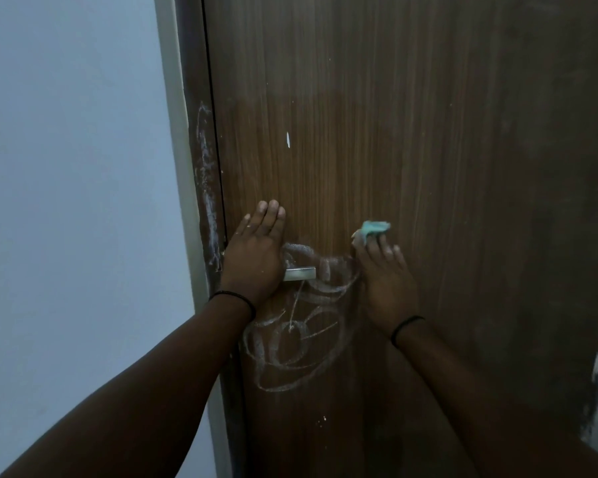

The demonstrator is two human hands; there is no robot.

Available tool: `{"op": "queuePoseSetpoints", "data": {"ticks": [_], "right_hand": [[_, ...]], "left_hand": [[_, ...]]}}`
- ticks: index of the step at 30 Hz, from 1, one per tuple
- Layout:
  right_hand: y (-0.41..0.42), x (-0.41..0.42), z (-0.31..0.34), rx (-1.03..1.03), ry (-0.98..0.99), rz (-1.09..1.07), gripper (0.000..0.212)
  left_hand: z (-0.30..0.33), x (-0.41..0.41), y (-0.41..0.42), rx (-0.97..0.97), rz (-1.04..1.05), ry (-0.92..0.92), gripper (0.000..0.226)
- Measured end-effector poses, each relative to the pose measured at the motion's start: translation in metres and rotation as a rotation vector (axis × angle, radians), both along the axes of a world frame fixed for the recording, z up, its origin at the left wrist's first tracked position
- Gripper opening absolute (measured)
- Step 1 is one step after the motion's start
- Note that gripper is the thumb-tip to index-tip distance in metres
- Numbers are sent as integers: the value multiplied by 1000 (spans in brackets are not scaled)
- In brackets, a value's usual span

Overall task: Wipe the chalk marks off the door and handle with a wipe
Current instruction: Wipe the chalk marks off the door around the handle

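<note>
Brown wood-grain door (377, 115), closed against a dark frame (201, 167); pale blue-grey wall (66, 167) to the left. Left hand (256, 250) lies flat on the door near its latch edge, fingers straight and together pointing up, palm covering the inner part of the silver rectangular metal lever handle (301, 273); only the handle's free end shows, sticking out to the right of the palm. Right hand (384, 270) pressed to the door just right of the handle, fingers pinning a crumpled turquoise wipe (376, 228) under the fingertips at the top of the hand. White looping chalk scribbles (297, 343) run around the handle and below it, between both wrists. More chalk streaks down the frame. Thin black band (235, 298) on each wrist.
</note>
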State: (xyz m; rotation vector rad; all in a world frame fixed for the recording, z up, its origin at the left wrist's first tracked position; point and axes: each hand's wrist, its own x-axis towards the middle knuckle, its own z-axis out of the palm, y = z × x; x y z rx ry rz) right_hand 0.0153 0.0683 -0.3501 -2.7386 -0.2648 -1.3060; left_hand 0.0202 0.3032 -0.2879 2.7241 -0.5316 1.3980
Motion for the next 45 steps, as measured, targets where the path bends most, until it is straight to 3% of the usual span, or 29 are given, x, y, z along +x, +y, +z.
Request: {"op": "queuePoseSetpoints", "data": {"ticks": [3, 7, 13, 18, 23, 27, 30, 33, 36, 41, 45], "right_hand": [[17, 1, 10, 84, -10, 25, 57], [19, -8, -18, -66, 58, 72, 60], [8, 3, 0, 150, 1, 5, 57], [8, -7, -30, 18, 51, 133, 58], [9, 1, -21, 157, 2, 96, 58], [43, 4, -22, -80, 40, 241, 56], [22, 9, -43, -185, 16, 165, 56], [17, 14, -41, -92, -32, 28, 58], [38, 13, -37, -15, -26, 57, 56], [10, 0, -56, -105, 42, 59, 57], [16, 6, -38, 73, -16, 16, 56]], "left_hand": [[-2, 0, -5, -49, 0, -2, 56], [-4, -1, -10, -85, -1, 3, 55], [-5, 0, -10, -74, 8, 0, 55], [-6, 1, -12, -87, 14, -6, 54], [-6, 0, -11, -74, 14, -3, 54], [-4, -1, -6, -59, -13, -7, 55], [-2, -2, 2, -23, -19, -13, 56], [-3, -1, 4, -10, -26, -14, 56], [-5, -1, 0, -40, -27, -8, 57], [-6, -2, -2, -41, -13, 8, 57], [-9, -3, -8, -64, 1, 9, 55]]}}
